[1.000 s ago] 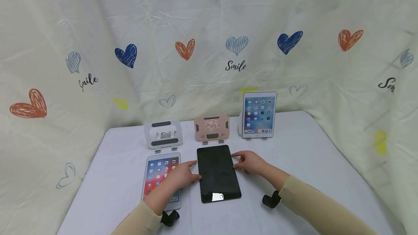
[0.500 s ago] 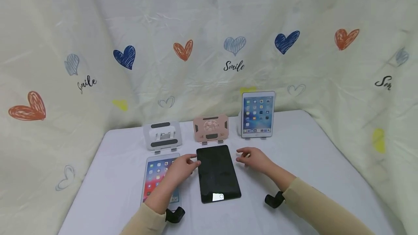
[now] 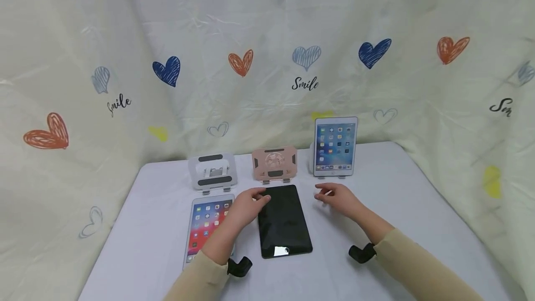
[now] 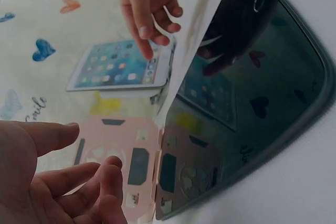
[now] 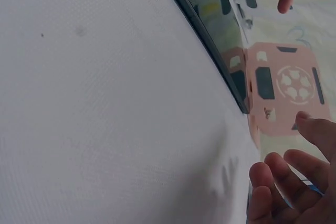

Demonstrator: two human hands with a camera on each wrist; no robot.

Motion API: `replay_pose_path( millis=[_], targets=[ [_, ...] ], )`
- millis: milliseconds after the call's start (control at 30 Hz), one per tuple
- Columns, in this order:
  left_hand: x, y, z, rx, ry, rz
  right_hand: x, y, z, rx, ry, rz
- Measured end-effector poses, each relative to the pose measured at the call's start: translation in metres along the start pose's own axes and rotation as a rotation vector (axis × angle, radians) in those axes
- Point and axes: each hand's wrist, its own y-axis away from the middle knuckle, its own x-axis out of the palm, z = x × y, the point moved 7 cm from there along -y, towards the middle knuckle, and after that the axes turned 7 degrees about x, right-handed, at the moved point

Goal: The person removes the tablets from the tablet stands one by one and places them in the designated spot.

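Note:
A black tablet [image 3: 285, 226] lies flat on the white table, its screen dark and glossy. My left hand [image 3: 247, 208] hovers over its upper left corner, fingers loosely bent with nothing between them; the left wrist view shows the same hand [image 4: 68, 177] beside a pink stand [image 4: 118, 137]. To the right of the tablet my right hand [image 3: 340, 199] is held above the cloth, fingers relaxed and holding nothing. Just behind the tablet stands the pink tablet stand [image 3: 274, 164]. Under my left forearm lies a white tablet [image 3: 205, 222] with a lit screen, partly hidden.
At the back left is a grey-white stand [image 3: 212, 172] with dark pads. Another white tablet [image 3: 336, 145] leans upright on a stand at the back right. Behind the table [image 3: 384, 189] hangs a curtain [image 3: 267, 27] printed with hearts.
Both hands have left the black tablet's side edges. My left hand has risen toward its upper left corner; my right hand has drawn off to the right. The tablet stays in place.

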Motion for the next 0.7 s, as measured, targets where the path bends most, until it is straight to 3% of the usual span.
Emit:
replay_pose_path(
  millis=[700],
  targets=[
    [0.025,-0.035,-0.034,0.118,0.072,0.002,-0.053,-0.006,-0.025,0.048,-0.078,-0.065]
  ],
)
